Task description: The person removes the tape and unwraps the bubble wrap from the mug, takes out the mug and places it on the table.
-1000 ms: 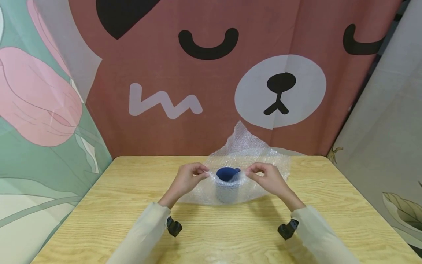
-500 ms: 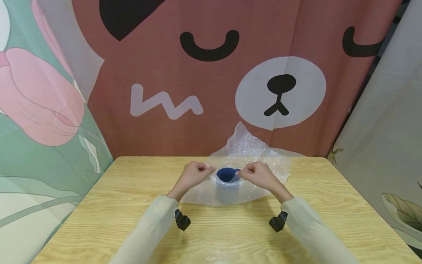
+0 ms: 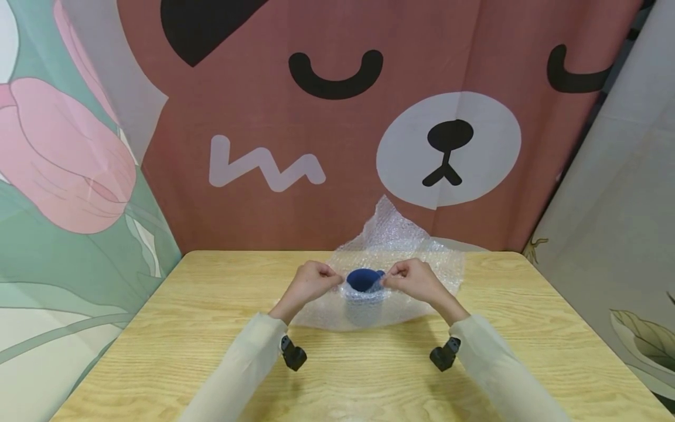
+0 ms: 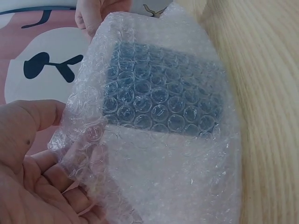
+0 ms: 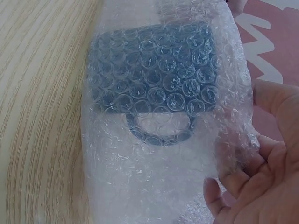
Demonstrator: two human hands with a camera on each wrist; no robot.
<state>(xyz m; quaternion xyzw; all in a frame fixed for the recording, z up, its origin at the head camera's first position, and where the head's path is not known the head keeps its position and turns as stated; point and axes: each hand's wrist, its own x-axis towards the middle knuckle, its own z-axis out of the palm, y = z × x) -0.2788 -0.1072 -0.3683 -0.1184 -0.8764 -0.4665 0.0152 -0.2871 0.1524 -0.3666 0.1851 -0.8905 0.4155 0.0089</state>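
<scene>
A blue mug [image 3: 362, 279] stands upright on a sheet of bubble wrap [image 3: 327, 313], whose near part is raised against the mug's front up to the rim. Its handle shows through the plastic in the right wrist view, on the right side of the mug [image 5: 154, 70]. My left hand [image 3: 314, 280] pinches the raised edge of the bubble wrap just left of the rim, thumb and fingers on either side of the plastic [image 4: 163, 172]. With thumb and fingertips, my right hand [image 3: 418, 281] pinches the same edge right of the rim, close to the handle.
The wooden table [image 3: 348, 375] ends at a hanging cloth [image 3: 263, 217] with a printed bear face. The far corner of the wrap stands up against that cloth. More printed cloth [image 3: 606, 234] flanks the table on the right.
Both hands have come inward along the wrap's edge, closer to the mug's rim. Over the last half second they have barely moved. The mug stays in place.
</scene>
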